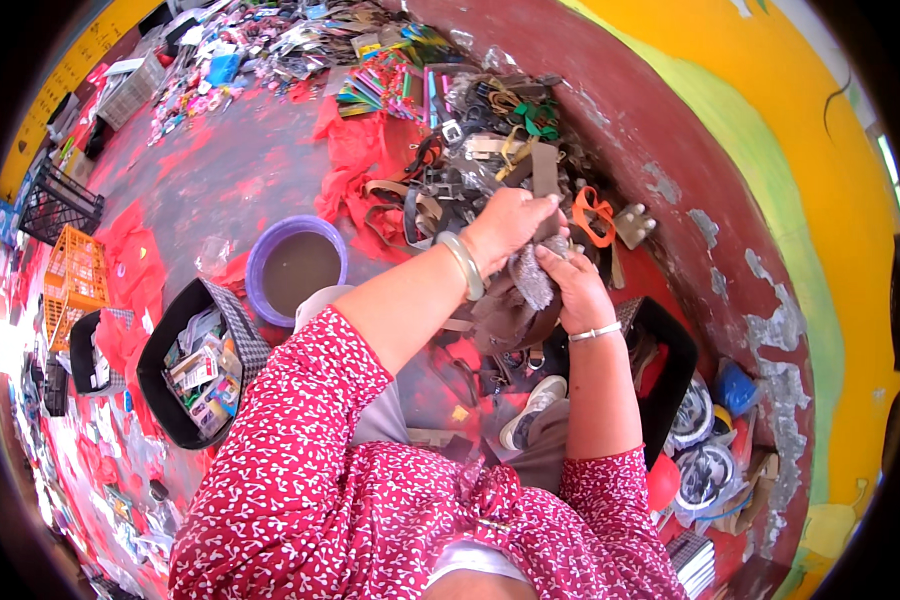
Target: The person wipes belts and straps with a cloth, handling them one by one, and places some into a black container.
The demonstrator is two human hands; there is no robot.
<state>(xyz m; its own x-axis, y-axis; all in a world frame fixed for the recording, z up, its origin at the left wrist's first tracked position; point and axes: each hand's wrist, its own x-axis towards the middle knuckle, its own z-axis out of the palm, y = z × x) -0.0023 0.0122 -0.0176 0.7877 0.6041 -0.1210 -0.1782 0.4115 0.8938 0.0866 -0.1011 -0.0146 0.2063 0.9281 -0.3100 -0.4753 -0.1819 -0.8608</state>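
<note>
Sleeves of red cloth with a white sprig print frame both bare forearms. Right hand, a thin silver bangle at its wrist, is clamped on a grey speckled strip of stiff material held up in front of the person, over a brown leather bag. Left hand, wearing a broad pale bangle, is closed on the strip's upper end. Left of the arms sit a black basket of small packets and a purple plastic basin on the grey, red-stained floor. Beyond the hands lies a heap of belts and buckles.
</note>
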